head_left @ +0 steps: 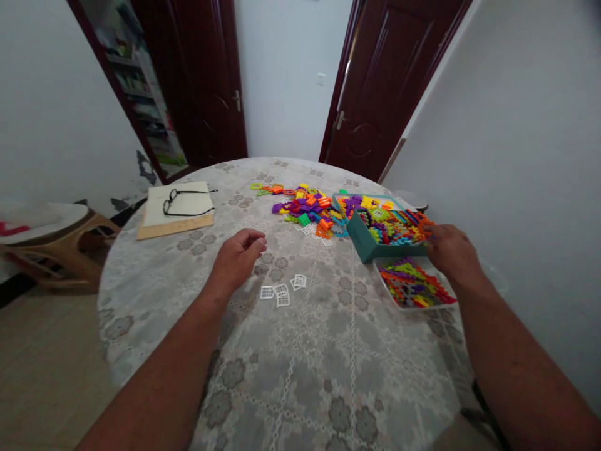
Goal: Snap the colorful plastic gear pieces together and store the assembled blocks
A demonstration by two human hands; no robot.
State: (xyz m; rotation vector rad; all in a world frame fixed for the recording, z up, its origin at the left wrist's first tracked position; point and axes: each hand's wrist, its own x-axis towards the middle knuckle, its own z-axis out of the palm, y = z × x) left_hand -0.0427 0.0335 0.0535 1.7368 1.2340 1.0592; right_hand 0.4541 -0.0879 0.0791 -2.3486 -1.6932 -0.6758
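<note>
My left hand (pixel 237 258) is over the tablecloth left of centre, fingers curled in towards the thumb; whatever they may hold is hidden. Several small white plastic grid pieces (pixel 282 294) lie flat to its right, some overlapping. At the right end of a green box (pixel 369 245) is my right hand (pixel 453 252), its fingers closed on orange plastic building pieces (pixel 425 227). Many coloured plastic pieces (pixel 394 227) fill that box. Just in front of it, below my right hand, a clear plastic tray (pixel 397 299) holds more coloured strips.
A loose heap of coloured building pieces (pixel 307 207) spreads left of the box, with more white grids by its front edge. Black-framed glasses (pixel 188 203) rest on a paper-covered board (pixel 178 230) at the far left. A stool (pixel 61 247) stands left of the round table (pixel 328 369).
</note>
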